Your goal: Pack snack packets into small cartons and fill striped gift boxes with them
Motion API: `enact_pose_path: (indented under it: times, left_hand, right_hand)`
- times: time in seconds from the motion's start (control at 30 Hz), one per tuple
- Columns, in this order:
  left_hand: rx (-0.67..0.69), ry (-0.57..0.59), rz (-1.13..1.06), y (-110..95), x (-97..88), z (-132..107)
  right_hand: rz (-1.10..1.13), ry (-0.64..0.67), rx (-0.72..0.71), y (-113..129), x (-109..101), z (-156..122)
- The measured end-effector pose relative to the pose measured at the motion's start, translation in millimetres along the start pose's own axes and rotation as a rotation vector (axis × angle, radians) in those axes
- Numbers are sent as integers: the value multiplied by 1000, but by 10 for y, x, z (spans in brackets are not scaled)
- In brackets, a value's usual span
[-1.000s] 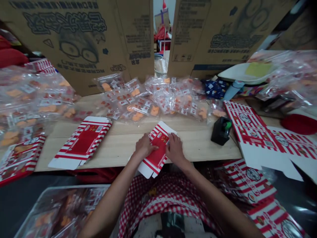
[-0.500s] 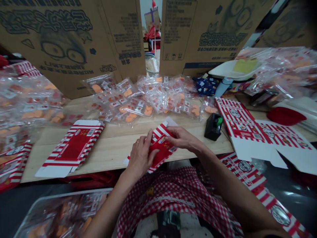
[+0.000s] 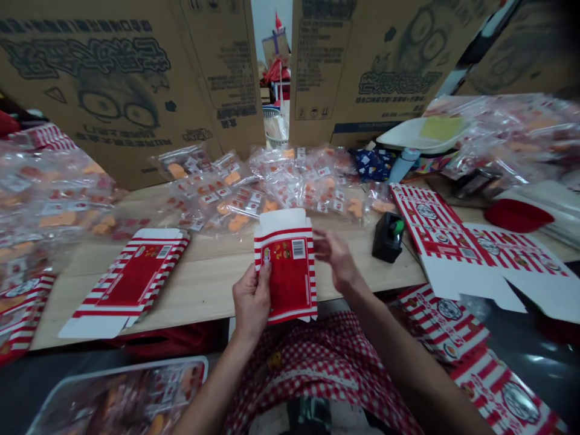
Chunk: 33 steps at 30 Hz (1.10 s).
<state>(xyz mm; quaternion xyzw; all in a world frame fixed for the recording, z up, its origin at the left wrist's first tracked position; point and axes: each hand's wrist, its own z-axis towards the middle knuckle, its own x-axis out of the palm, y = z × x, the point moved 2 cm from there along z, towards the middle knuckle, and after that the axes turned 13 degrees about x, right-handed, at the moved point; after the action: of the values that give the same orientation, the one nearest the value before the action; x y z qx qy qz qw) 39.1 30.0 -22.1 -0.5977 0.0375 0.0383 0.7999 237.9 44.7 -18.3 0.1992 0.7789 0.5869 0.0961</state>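
Note:
My left hand (image 3: 251,299) grips a red-and-white striped carton (image 3: 286,266) by its lower left edge and holds it upright over the near edge of the wooden table (image 3: 203,272). The carton shows a red panel with a barcode and a white top flap. My right hand (image 3: 338,260) hovers just right of the carton, fingers apart and slightly blurred, holding nothing. A stack of flat striped cartons (image 3: 131,278) lies on the table to the left.
Clear packets of orange snacks (image 3: 272,187) are heaped across the back of the table and at the left. A black tape dispenser (image 3: 387,235) stands on the right. More flat cartons (image 3: 471,248) lie at the right. Large cardboard boxes (image 3: 127,84) stand behind. A tray of packets (image 3: 118,399) sits below left.
The carton has been lifted from lying tilted on the table to upright and squared. My right hand has let go of it and moved off to the right.

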Motion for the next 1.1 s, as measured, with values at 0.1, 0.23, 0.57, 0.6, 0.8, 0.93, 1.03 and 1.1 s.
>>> enact_pose_path:
  times: [0.1, 0.23, 0.57, 0.6, 0.8, 0.93, 1.03, 1.1]
  left_hand:
    - [12, 65, 59, 5, 120, -124]
    - [25, 74, 68, -39, 184, -156]
    - [171, 40, 403, 155, 261, -155]
    - [159, 36, 420, 201, 236, -148]
    - [64, 72, 326, 290, 15, -65]
    - [100, 1, 144, 222, -36, -33]
    - [112, -46, 56, 184, -83, 43]
    - [72, -4, -22, 185, -123, 99]
  right_hand:
    - [158, 35, 102, -266, 125, 81]
    - [208, 49, 70, -328, 219, 206]
    - [-50, -219, -106, -289, 256, 448]
    - [-60, -220, -114, -284, 261, 421]
    - [-222, -175, -198, -259, 258, 169]
    - [-308, -75, -361, -304, 290, -42]
    - [-343, 47, -430, -344, 302, -184]
    - [-335, 106, -346, -363, 271, -216]
